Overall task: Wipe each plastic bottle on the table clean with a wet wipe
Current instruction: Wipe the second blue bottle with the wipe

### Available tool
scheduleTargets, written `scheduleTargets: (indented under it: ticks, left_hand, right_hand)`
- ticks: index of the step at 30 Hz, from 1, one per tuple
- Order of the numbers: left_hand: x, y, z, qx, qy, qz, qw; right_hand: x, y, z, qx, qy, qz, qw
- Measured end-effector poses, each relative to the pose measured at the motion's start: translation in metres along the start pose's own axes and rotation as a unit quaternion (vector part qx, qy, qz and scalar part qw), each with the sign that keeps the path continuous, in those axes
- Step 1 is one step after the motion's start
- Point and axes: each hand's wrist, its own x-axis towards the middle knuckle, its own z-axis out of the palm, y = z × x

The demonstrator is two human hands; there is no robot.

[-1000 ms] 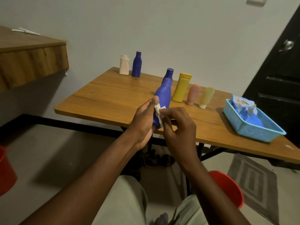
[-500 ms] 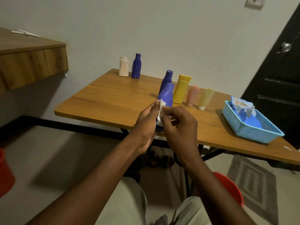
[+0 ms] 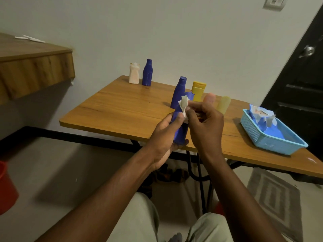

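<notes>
My left hand (image 3: 164, 135) grips a blue plastic bottle (image 3: 181, 131), held tilted above the table's near edge. My right hand (image 3: 204, 124) pinches a crumpled white wet wipe (image 3: 183, 104) against the bottle's upper part. Behind them on the wooden table (image 3: 122, 105) stand another blue bottle (image 3: 179, 91), a yellow bottle (image 3: 198, 89), a pink bottle (image 3: 210, 97) partly hidden by my right hand, and a pale yellow tube (image 3: 224, 103). At the far corner stand a white bottle (image 3: 134, 74) and a dark blue bottle (image 3: 147, 72).
A light blue basket (image 3: 283, 145) on the table's right holds a blue wet-wipe pack (image 3: 261, 116). A wooden shelf (image 3: 35, 70) juts out at the left. Red buckets sit on the floor at far left (image 3: 7, 189) and under the table. A black door (image 3: 300, 84) is at right.
The wipe in my right hand has slid up the held bottle from its middle to near its top. My left hand has shifted lower on the bottle.
</notes>
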Motion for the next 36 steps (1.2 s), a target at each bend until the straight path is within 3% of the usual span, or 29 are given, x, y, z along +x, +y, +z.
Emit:
scheduleTargets:
  ticks: [5,10,16,24,32,36]
  left_hand:
    - [0.000,0.007,-0.005,-0.063,0.006,-0.028,0.998]
    - [0.003,0.008,-0.009,-0.059,0.030,-0.019,0.998]
    - [0.005,0.003,-0.008,-0.043,0.035,-0.003,0.998]
    - [0.002,0.004,-0.008,-0.007,0.029,0.011,0.999]
    - [0.002,-0.001,-0.006,-0.006,0.001,-0.006,1.000]
    - [0.002,0.000,-0.009,-0.020,-0.004,-0.014,1.000]
  right_hand:
    - [-0.031,0.007,0.004,0.025,-0.002,0.005,1.000]
    - [-0.048,0.005,0.007,0.011,-0.022,-0.021,0.999]
    - [-0.017,-0.003,0.006,0.060,-0.001,0.037,0.998]
    - [-0.043,0.006,0.005,0.066,-0.035,0.034,0.997]
    - [-0.004,0.005,0.000,0.043,0.040,0.028,0.998]
    - [0.007,0.006,0.001,0.019,0.037,0.001,0.999]
